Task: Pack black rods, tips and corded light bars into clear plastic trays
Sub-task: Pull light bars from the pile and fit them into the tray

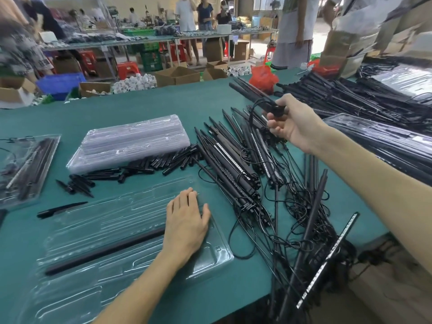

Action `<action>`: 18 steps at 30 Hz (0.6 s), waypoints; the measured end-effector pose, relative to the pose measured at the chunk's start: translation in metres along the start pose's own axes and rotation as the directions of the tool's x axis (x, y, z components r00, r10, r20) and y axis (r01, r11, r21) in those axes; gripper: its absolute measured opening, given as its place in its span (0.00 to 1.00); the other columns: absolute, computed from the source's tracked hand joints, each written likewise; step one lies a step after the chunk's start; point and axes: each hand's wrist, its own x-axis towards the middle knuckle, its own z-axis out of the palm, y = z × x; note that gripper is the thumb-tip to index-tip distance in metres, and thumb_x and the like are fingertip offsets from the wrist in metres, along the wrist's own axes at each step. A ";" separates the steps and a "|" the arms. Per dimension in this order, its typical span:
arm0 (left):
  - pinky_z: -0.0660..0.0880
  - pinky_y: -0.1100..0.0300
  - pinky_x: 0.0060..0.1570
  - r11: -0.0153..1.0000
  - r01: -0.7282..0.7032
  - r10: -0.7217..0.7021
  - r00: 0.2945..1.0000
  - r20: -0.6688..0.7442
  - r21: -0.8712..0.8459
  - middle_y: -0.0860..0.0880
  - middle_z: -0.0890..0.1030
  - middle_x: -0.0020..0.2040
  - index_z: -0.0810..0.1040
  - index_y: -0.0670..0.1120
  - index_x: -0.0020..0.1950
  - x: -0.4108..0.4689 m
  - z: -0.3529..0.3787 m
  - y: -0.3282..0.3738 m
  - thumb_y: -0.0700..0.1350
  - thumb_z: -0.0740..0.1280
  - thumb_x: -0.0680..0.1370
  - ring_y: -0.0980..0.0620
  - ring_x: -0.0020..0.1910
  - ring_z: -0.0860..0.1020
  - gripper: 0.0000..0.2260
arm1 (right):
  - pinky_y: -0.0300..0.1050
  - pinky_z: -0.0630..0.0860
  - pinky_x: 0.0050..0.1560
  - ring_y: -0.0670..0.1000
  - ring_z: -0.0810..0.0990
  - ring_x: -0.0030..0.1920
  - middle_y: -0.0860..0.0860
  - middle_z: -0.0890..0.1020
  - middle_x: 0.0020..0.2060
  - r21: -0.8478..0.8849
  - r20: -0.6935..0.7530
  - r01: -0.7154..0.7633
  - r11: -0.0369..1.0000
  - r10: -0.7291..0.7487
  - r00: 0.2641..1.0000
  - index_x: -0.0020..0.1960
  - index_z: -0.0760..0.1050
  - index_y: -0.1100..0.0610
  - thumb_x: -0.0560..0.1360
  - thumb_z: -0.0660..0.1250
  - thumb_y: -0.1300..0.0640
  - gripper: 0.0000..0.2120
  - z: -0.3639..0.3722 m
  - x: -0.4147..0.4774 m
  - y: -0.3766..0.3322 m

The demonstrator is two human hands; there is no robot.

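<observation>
Green counter (140, 101): pinches corded light bar (252, 95) in right hand (297, 127) above tangled bar pile (233, 178); rests left hand (187, 223) flat on clear tray (210, 265) near loose tips (163, 161), stacked trays (131, 141).

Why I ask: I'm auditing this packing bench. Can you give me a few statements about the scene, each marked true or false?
1. The left hand lies flat on the clear tray. True.
2. The right hand holds nothing. False: it grips a corded black bar, lifted above the pile.
3. The tray under the left hand is fully packed. False: only one long black rod and one pointed tip show in it.
4. A stack of empty clear trays sits just beyond the short black pieces. True.
</observation>
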 end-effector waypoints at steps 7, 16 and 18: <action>0.66 0.53 0.69 0.913 0.122 -0.137 0.991 -0.011 -0.389 0.48 0.75 0.64 0.76 0.42 0.63 0.007 -0.012 -0.001 0.45 0.65 0.81 0.50 0.64 0.73 0.12 | 0.38 0.77 0.31 0.48 0.76 0.32 0.52 0.78 0.36 -0.018 0.238 -0.081 0.997 0.083 0.968 0.59 0.76 0.67 0.78 0.62 0.56 0.16 0.029 -0.058 0.002; 0.74 0.58 0.63 0.304 0.328 -0.421 0.888 0.183 -0.894 0.47 0.84 0.55 0.82 0.44 0.55 0.014 -0.050 -0.009 0.43 0.59 0.84 0.51 0.56 0.80 0.11 | 0.39 0.78 0.34 0.50 0.78 0.34 0.54 0.81 0.36 -0.122 0.348 -0.176 0.977 0.208 0.914 0.64 0.72 0.66 0.81 0.61 0.57 0.16 0.058 -0.125 0.049; 0.74 0.52 0.65 -0.035 0.332 -0.359 0.876 0.322 -0.943 0.41 0.84 0.56 0.80 0.38 0.59 0.022 -0.064 -0.010 0.50 0.56 0.85 0.46 0.58 0.81 0.19 | 0.40 0.77 0.33 0.51 0.79 0.32 0.54 0.82 0.35 -0.186 0.309 -0.179 0.966 0.231 0.923 0.60 0.74 0.66 0.82 0.60 0.57 0.13 0.067 -0.138 0.070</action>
